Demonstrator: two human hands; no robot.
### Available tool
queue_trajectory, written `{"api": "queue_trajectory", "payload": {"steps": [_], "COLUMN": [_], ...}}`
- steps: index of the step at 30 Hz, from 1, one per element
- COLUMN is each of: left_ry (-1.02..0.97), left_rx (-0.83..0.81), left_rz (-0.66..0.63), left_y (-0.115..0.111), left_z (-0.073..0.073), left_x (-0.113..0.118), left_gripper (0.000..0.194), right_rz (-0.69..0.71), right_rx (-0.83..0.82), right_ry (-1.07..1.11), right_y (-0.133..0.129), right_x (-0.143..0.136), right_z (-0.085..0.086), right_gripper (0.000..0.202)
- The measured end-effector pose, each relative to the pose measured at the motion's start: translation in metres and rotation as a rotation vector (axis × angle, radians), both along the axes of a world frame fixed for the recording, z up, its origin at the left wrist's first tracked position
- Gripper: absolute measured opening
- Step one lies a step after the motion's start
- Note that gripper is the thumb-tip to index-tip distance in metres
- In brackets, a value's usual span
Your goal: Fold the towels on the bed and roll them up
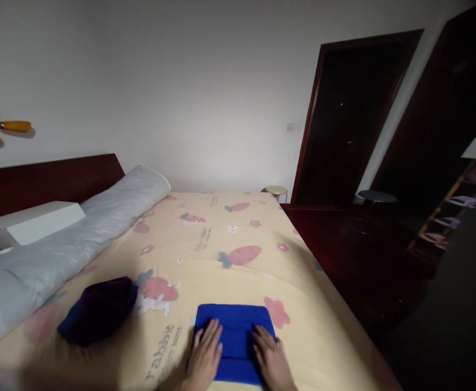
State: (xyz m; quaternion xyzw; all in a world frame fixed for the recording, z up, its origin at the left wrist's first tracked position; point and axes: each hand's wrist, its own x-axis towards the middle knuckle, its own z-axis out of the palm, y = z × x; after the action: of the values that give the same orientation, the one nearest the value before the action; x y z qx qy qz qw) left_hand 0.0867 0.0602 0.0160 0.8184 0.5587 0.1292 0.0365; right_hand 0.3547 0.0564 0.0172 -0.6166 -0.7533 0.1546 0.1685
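Note:
A folded blue cloth (235,336) lies flat on the bed near its front edge, with crease lines running across it. On its left side rests my left hand (206,353), palm down with the fingers stretched out. My right hand (271,355) lies on the cloth's right side, fingers extended and slightly spread. Both hands touch the cloth from above and grip nothing. Left of them sits a dark blue and purple cap-like fabric item (99,310), its exact kind unclear in the shadow.
The bed sheet (205,260) has carrot and rabbit prints. A long grey roll (79,239) lies along the dark headboard (50,176), with a white box (38,220) by it. Stools (276,190), a dark door (352,119) and a shoe rack (445,212) stand beyond.

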Motion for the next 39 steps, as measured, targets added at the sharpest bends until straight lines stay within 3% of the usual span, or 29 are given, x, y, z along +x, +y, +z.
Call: {"api": "queue_trajectory", "payload": {"steps": [2, 4, 6, 9, 11, 12, 14, 16, 18, 20, 22, 25, 28, 30, 32, 35, 39], "left_ry": [-0.022, -0.014, 0.032, 0.126, 0.178, 0.208, 0.274, 0.305, 0.279, 0.244, 0.231, 0.23, 0.219, 0.221, 0.232, 0.218, 0.118], "left_rx": [-0.101, -0.19, -0.2, 0.041, 0.289, 0.388, 0.51, 0.582, 0.62, 0.578, 0.478, 0.385, 0.378, 0.364, 0.292, 0.063, -0.166], "left_rz": [-0.085, -0.039, 0.089, 0.305, 0.292, 0.214, -0.019, -0.187, -0.208, -0.157, -0.151, -0.213, -0.254, -0.213, -0.109, 0.035, 0.099], "left_y": [0.006, 0.016, 0.025, 0.025, 0.011, 0.001, -0.02, -0.038, -0.048, -0.052, -0.053, -0.051, -0.05, -0.048, -0.047, -0.042, -0.028], "left_z": [-0.003, -0.003, -0.001, 0.004, 0.005, 0.003, -0.004, -0.018, -0.032, -0.041, -0.04, -0.032, -0.032, -0.034, -0.031, -0.009, 0.031], "left_x": [0.035, 0.044, 0.02, -0.049, -0.082, -0.087, -0.074, -0.036, 0.006, 0.033, 0.036, 0.003, -0.041, -0.058, -0.061, -0.049, -0.036], "left_gripper": [0.052, 0.051, 0.05, 0.048, 0.048, 0.049, 0.053, 0.057, 0.062, 0.07, 0.077, 0.083, 0.078, 0.072, 0.07, 0.069, 0.054], "right_rz": [0.105, 0.115, 0.005, -0.206, -0.19, -0.118, 0.093, 0.26, 0.307, 0.305, 0.347, 0.394, 0.356, 0.316, 0.255, 0.16, 0.122], "right_rx": [-0.073, -0.114, -0.105, 0.025, 0.234, 0.36, 0.591, 0.721, 0.75, 0.703, 0.633, 0.584, 0.583, 0.524, 0.43, 0.275, 0.059], "right_ry": [0.036, 0.016, -0.054, -0.182, -0.243, -0.262, -0.273, -0.257, -0.224, -0.188, -0.164, -0.156, -0.17, -0.193, -0.209, -0.184, -0.086], "right_y": [0.006, 0.015, 0.024, 0.022, 0.009, 0.0, -0.019, -0.035, -0.046, -0.051, -0.053, -0.053, -0.053, -0.053, -0.053, -0.049, -0.034], "right_x": [-0.038, -0.049, -0.025, 0.042, 0.072, 0.075, 0.055, 0.011, -0.035, -0.061, -0.058, -0.011, 0.044, 0.062, 0.064, 0.049, 0.036], "right_z": [0.007, 0.01, 0.007, -0.01, -0.027, -0.036, -0.05, -0.058, -0.058, -0.051, -0.044, -0.039, -0.044, -0.046, -0.041, -0.015, 0.028], "right_gripper": [0.049, 0.05, 0.05, 0.049, 0.048, 0.05, 0.057, 0.063, 0.066, 0.067, 0.066, 0.064, 0.062, 0.058, 0.05, 0.041, 0.035]}}
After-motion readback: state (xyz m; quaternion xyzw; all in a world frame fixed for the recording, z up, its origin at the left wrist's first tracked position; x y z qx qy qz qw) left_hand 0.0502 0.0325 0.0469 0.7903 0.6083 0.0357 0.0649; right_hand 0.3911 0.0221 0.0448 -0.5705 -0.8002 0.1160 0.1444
